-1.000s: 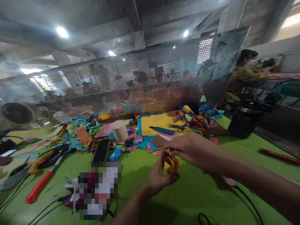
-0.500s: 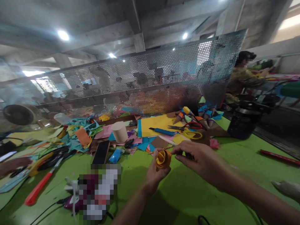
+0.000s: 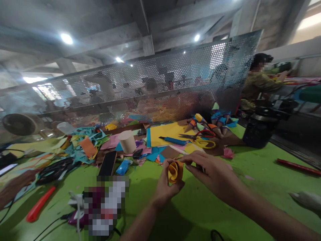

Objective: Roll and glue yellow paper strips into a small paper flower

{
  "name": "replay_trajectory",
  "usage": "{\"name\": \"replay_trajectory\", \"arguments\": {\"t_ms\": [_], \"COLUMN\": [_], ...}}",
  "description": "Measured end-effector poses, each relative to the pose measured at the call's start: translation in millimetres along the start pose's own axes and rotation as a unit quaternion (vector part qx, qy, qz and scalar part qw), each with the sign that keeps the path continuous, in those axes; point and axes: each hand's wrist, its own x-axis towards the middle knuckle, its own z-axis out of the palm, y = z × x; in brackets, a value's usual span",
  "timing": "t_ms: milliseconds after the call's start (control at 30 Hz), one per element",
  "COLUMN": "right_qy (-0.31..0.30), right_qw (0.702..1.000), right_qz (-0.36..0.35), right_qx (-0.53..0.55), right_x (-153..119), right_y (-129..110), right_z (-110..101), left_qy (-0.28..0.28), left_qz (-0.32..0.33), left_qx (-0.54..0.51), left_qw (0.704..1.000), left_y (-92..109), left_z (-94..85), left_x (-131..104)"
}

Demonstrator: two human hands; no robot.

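A rolled yellow-orange paper flower with curled layers sits in my left hand, whose thumb and fingers are closed around its base and side. My right hand is at the flower's right edge, fingers bent, with the index fingertip touching the paper rim. Thumb and fingers of that hand are pinched close together there. Both hands are above the green table. Behind them lie scissors with red and yellow handles and a blue utility knife on yellow paper sheets.
Paper scraps, a white paper roll and a phone lie left. A red-handled tool and a co-worker's hand are further left. Paper cones, a dark jug and a red pen stand or lie right.
The flower has turned slightly in my left hand, showing its layers from another angle. My right fingers have moved slightly left onto its rim. At left, a yellow-handled tool near the co-worker's hand is gone from view.
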Motion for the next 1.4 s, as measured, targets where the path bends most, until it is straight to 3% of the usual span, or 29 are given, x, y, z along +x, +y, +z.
{"name": "replay_trajectory", "arguments": {"t_ms": [100, 233, 400, 633, 867, 1033, 1167, 1400], "right_qy": [-0.029, -0.040, 0.004, 0.001, -0.039, -0.006, 0.011, -0.048], "right_qw": [0.997, 0.993, 0.995, 0.996, 0.974, 0.959, 0.956, 0.964], "right_qz": [0.058, 0.082, 0.066, -0.065, -0.084, -0.122, -0.116, -0.041], "right_qx": [0.032, 0.073, 0.079, -0.055, -0.206, -0.254, -0.268, -0.260], "right_x": [7.3, 14.1, 12.0, -1.5, -9.0, -12.9, -14.8, -12.8], "right_y": [2.4, 0.8, -11.0, -16.8, -23.7, -29.5, -30.0, -39.0], "right_z": [5.0, 8.1, 3.5, 7.9, 9.3, 15.8, 23.5, 29.6], "left_qy": [-0.011, -0.016, 0.013, 0.030, 0.049, 0.043, 0.050, 0.085], "left_qz": [-0.006, -0.011, -0.031, -0.010, 0.012, 0.004, -0.004, 0.023], "left_qx": [0.001, 0.012, 0.050, 0.025, 0.046, 0.046, 0.043, 0.044], "left_qw": [1.000, 1.000, 0.998, 0.999, 0.998, 0.998, 0.998, 0.995], "left_y": [5.4, 11.5, 15.4, 13.8, 10.1, 15.1, 17.2, 10.6], "left_z": [1.5, 2.9, 3.3, 3.7, 3.4, 4.9, 4.9, 3.9], "left_x": [-1.5, -2.0, -2.0, -0.5, -1.1, -2.6, -2.9, -2.1]}}
